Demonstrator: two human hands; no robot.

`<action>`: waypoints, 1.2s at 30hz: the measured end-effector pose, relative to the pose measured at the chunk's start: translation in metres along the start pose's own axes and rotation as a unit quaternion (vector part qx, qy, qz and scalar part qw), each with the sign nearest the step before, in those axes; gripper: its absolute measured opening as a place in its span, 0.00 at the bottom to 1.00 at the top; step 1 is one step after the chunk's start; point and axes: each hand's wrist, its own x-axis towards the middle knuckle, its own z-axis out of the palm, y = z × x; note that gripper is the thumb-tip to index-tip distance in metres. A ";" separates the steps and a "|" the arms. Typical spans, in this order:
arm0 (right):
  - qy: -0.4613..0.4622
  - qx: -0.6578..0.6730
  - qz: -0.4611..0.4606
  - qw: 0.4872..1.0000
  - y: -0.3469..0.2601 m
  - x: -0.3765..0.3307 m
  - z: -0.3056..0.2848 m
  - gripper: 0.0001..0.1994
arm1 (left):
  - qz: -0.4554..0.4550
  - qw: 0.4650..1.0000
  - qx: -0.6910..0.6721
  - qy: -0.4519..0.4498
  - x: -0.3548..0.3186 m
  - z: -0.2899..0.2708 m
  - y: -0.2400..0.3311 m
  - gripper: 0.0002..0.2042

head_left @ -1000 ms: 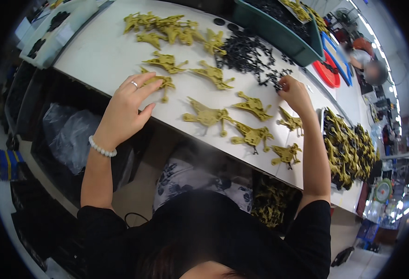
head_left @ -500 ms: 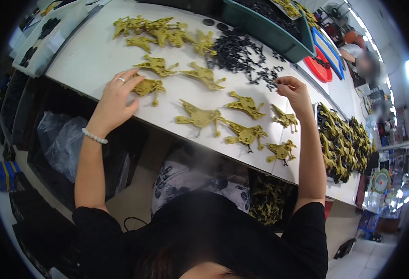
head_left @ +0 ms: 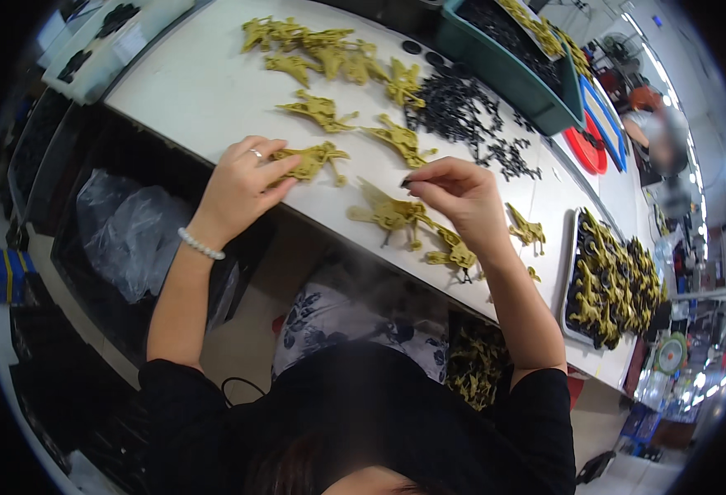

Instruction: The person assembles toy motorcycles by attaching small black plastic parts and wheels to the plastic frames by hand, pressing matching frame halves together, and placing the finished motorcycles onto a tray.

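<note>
My left hand [head_left: 247,180] has its thumb and fingers closed on the near-left end of an olive-yellow plastic part [head_left: 323,158] at the table's front edge. Between the thumb and fingertips of my right hand [head_left: 464,202] is a small black plastic piece [head_left: 405,183], mostly covered by the fingers. Below that hand lies another yellow part [head_left: 396,214], and my right wrist partly hides a few more. Farther back, a loose pile of small black pieces [head_left: 454,107] spreads over the white table [head_left: 190,91].
A yellow heap [head_left: 322,49] lies at the back. Behind the black pile stands a green bin [head_left: 516,78] of black pieces. To the right are a tray [head_left: 573,280] of yellow-and-black parts, a red dish [head_left: 584,150] and a blue-framed tray [head_left: 604,124]. A person [head_left: 652,136] sits farther off.
My right hand has come from the edge of the black pile toward the left and nearer, carrying a small black piece. My left hand stays at the same yellow part while the view has shifted.
</note>
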 end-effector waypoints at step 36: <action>-0.090 -0.513 -0.256 0.814 -0.012 0.054 0.102 0.03 | 0.140 0.983 0.107 0.041 -0.004 0.010 -0.006 0.09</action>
